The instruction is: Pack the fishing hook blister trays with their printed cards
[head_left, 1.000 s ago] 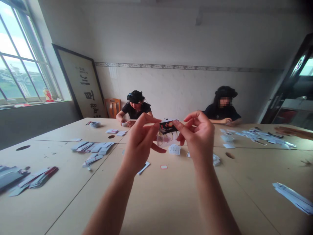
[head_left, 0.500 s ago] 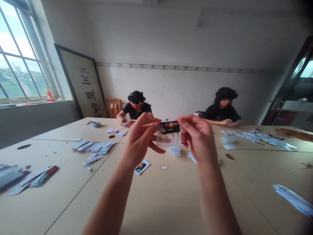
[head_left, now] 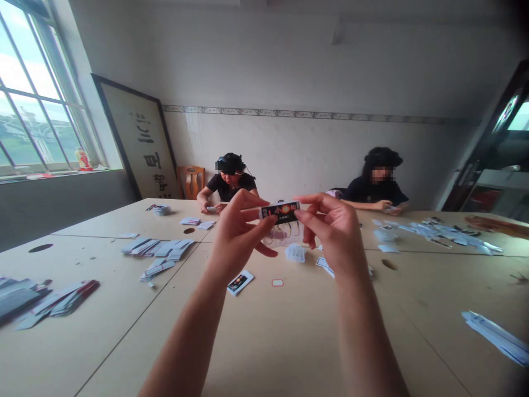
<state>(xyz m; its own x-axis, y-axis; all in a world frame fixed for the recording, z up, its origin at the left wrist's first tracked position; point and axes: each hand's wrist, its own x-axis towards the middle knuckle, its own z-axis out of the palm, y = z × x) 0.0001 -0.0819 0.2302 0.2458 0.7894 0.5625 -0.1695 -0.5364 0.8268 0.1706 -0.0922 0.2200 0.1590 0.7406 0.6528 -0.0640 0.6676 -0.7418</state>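
Held up in front of me is a small clear pack of fish hooks point(head_left: 284, 234), with a black label point(head_left: 286, 212) of red and white print across its top. My left hand point(head_left: 236, 229) is closed on its left side, thumb pressed on the label's lower corner. The right side is pinched by my right hand point(head_left: 335, 229), its thumb at the label's edge and index finger along the top. Several curved hooks show through the clear plastic. On the table below lie a small stack of black-printed labels point(head_left: 239, 283), a red-bordered sticker point(head_left: 277, 283) and clear plastic cases point(head_left: 295, 253).
Paper cards point(head_left: 159, 248) lie in piles at the left, with more stacks point(head_left: 61, 298) nearer. Scattered packs point(head_left: 444, 231) cover the right side. Two people point(head_left: 231, 182) sit across the table point(head_left: 268, 347). White strips point(head_left: 496, 336) lie near right.
The label has shifted slightly left and tilted on the pack. My left thumb has moved right onto its lower edge, and my right thumb has slid left.
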